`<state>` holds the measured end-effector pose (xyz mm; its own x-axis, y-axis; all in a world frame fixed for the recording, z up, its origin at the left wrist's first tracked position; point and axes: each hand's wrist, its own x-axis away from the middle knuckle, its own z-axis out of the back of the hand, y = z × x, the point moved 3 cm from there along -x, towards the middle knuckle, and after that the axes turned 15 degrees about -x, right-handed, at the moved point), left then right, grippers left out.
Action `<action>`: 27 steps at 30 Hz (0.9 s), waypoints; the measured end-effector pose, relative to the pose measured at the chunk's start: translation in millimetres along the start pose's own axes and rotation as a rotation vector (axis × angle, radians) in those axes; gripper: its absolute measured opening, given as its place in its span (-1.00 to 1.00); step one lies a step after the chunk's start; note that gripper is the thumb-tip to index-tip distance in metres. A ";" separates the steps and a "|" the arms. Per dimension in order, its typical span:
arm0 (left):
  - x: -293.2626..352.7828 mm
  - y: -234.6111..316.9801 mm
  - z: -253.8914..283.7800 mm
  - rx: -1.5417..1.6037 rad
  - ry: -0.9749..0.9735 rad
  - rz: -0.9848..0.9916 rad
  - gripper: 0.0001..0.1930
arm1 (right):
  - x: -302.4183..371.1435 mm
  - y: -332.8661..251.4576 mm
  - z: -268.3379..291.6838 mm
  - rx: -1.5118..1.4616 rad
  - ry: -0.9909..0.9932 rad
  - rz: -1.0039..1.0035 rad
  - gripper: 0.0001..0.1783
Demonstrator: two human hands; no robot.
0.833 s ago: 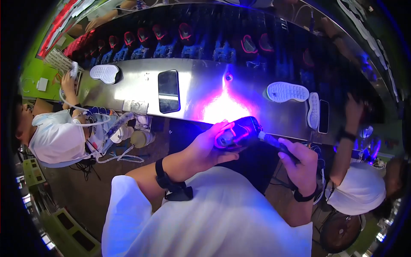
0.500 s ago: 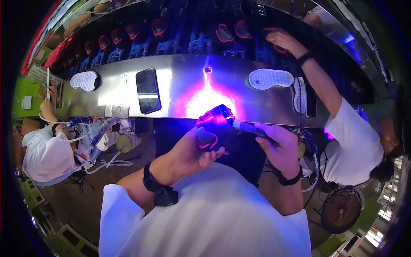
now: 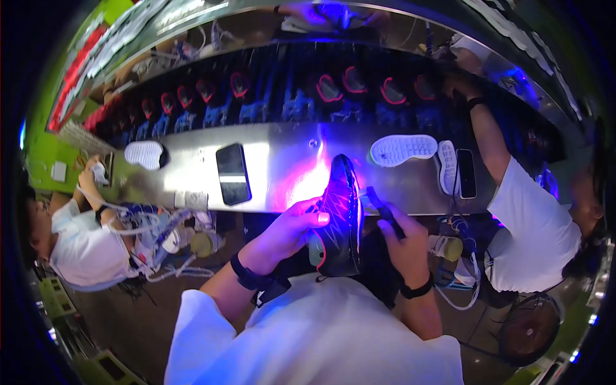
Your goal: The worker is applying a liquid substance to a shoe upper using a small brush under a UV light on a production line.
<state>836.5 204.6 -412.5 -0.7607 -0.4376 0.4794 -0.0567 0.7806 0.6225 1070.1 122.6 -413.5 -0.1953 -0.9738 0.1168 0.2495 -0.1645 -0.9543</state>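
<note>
My left hand [image 3: 290,232] is closed around a dark shoe upper [image 3: 337,234] with a zigzag pattern and a red-edged heel. The shoe upper stands lengthwise in front of my chest, its toe pointing away over the bench edge and its side toward my right hand. In my right hand [image 3: 409,249] is a dark-handled brush [image 3: 387,210], gripped with the thumb along the handle. The brush head is close to the right edge of the shoe upper; whether it touches is hard to tell. Bright violet light falls on the shoe's edge.
A metal bench [image 3: 269,170] carries a phone [image 3: 233,173], a white sole [image 3: 404,149] and another white sole [image 3: 447,167]. Beyond it, a dark conveyor [image 3: 282,109] bears several red-trimmed shoe uppers. Co-workers sit on both sides; one person's arm [image 3: 491,138] reaches over at the right.
The shoe upper has been turned lengthwise, its side now facing the brush. My right hand has moved lower, with the brush. The view has tilted, and the right co-worker's hand has shifted right.
</note>
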 end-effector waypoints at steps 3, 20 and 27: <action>-22.8 31.3 21.9 -0.378 0.172 -0.180 -0.52 | 6.6 4.4 -11.3 -0.106 -0.036 0.085 -0.60; -213.1 217.0 302.3 -2.072 1.029 0.124 -0.33 | 15.9 66.5 58.2 -0.324 0.189 -0.300 -0.52; -250.5 216.3 310.5 -2.203 0.885 -0.343 -0.40 | 16.3 101.6 54.5 -0.303 0.244 -0.280 -0.54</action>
<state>814.0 621.7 -590.0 -0.5012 -0.8630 -0.0642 0.8633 -0.4934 -0.1064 1143.9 81.4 -493.5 -0.4415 -0.8272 0.3475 -0.1254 -0.3266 -0.9368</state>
